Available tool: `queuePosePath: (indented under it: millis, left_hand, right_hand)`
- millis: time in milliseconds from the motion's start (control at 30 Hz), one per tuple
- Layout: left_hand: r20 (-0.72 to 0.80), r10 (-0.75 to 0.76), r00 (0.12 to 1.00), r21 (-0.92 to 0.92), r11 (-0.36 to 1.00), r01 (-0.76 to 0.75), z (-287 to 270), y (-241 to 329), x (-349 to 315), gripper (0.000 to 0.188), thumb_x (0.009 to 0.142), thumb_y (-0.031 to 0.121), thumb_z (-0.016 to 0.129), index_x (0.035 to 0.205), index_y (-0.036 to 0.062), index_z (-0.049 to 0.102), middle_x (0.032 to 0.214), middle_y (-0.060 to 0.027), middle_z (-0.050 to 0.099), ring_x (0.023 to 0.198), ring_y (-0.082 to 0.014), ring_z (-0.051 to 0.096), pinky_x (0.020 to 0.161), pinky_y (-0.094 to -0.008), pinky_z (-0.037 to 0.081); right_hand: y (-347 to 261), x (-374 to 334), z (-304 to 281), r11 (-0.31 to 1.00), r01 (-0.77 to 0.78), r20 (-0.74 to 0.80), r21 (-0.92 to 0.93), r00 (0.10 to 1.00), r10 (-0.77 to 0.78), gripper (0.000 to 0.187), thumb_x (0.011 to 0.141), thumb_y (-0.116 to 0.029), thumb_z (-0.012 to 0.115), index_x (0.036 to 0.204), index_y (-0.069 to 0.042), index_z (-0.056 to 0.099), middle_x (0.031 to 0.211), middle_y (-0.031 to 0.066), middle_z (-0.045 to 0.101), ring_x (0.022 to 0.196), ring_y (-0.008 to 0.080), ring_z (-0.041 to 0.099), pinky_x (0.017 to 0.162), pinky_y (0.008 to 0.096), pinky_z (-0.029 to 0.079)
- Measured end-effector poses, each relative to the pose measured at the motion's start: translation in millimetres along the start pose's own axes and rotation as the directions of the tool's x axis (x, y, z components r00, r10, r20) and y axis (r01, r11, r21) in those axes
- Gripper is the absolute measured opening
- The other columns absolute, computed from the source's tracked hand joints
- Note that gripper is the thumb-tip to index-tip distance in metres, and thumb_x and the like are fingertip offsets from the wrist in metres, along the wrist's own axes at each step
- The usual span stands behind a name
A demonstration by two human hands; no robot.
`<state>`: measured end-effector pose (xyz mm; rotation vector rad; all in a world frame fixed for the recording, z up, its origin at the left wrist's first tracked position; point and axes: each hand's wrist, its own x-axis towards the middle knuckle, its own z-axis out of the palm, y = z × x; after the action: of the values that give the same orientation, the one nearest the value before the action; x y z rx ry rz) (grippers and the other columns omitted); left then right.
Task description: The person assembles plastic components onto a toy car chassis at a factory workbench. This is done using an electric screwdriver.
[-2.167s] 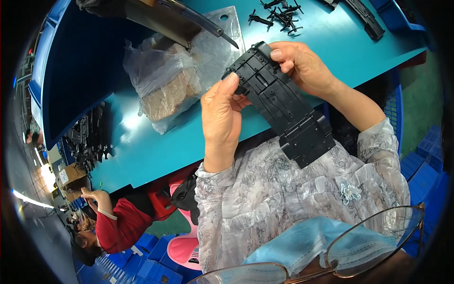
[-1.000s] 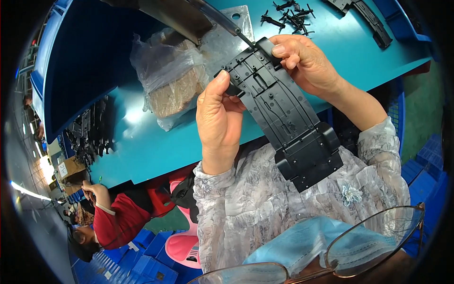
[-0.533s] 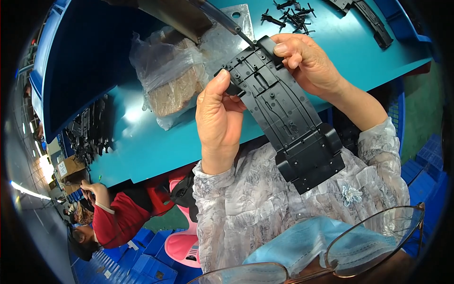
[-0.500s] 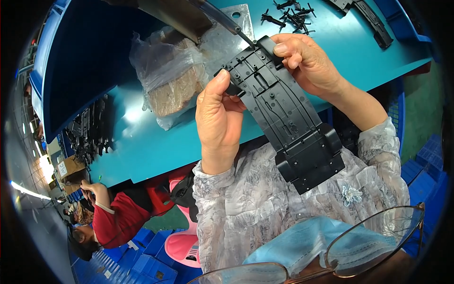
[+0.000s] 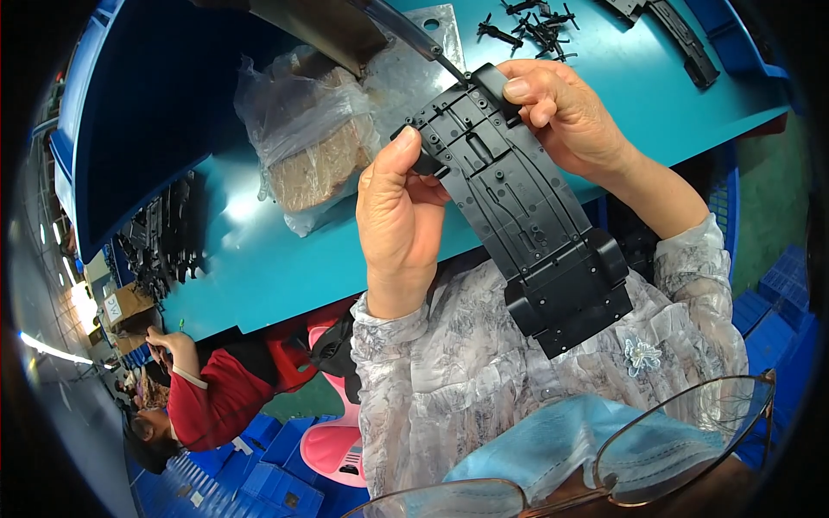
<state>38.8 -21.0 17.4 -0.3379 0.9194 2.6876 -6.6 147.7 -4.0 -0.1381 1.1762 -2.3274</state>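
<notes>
Both my hands hold a long black plastic chassis plate (image 5: 518, 216), tilted, its near end in front of my chest. My left hand (image 5: 399, 207) pinches its far left corner, thumb on top and the fingers partly hidden beneath. On the far right corner, my right hand (image 5: 566, 112) grips with bent fingers. A dark metal rod like a screwdriver bit (image 5: 442, 62) comes down from the upper left, and its tip meets the plate's far edge between my hands.
A brown block wrapped in clear plastic (image 5: 319, 164) lies on the teal table (image 5: 259, 289), beside a metal plate (image 5: 440, 30). Small black parts (image 5: 540, 30) lie at the back. A large blue bin (image 5: 155, 112) stands left. A co-worker in red (image 5: 220, 393) sits at the lower left.
Hardly anything differs. The chassis plate's near end has shifted very slightly to the right and toward me, with both hands keeping their grip.
</notes>
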Motion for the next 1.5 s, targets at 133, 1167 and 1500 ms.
queuePosePath:
  millis: [133,1167,1500]
  left_hand:
    - [0.012,-0.001,1.000,0.006,1.000,0.001,1.2,-0.1,-0.7,0.011,0.073,0.010,0.057,0.082,0.0048,0.054,0.083,-0.0041,0.059,0.077,-0.0128,0.056,0.073,-0.0258,0.043]
    - [-0.004,0.008,1.000,0.007,1.000,-0.008,2.1,2.6,0.8,0.009,0.073,0.010,0.057,0.080,0.0053,0.055,0.082,-0.0039,0.059,0.077,-0.0121,0.056,0.073,-0.0248,0.043]
    - [-0.007,0.008,1.000,0.005,1.000,-0.008,1.0,2.0,0.3,0.010,0.074,0.011,0.056,0.081,0.0045,0.055,0.082,-0.0046,0.059,0.076,-0.0134,0.056,0.073,-0.0263,0.044]
  right_hand:
    - [-0.2,-0.1,-1.6,0.999,0.016,0.025,-0.039,1.000,-0.015,0.012,0.074,-0.017,0.051,0.068,-0.008,0.051,0.055,-0.0109,0.040,0.048,-0.0048,0.039,0.049,0.0111,0.034]
    - [-1.3,-1.2,2.2,0.999,0.022,-0.021,-0.032,1.000,-0.023,0.012,0.074,-0.018,0.052,0.066,-0.009,0.049,0.055,-0.0113,0.037,0.048,-0.0049,0.037,0.048,0.0109,0.032]
    - [-0.5,-1.9,1.9,0.997,0.058,0.031,-0.055,0.998,-0.056,0.012,0.074,-0.017,0.051,0.066,-0.008,0.049,0.056,-0.0113,0.037,0.048,-0.0055,0.037,0.049,0.0104,0.032]
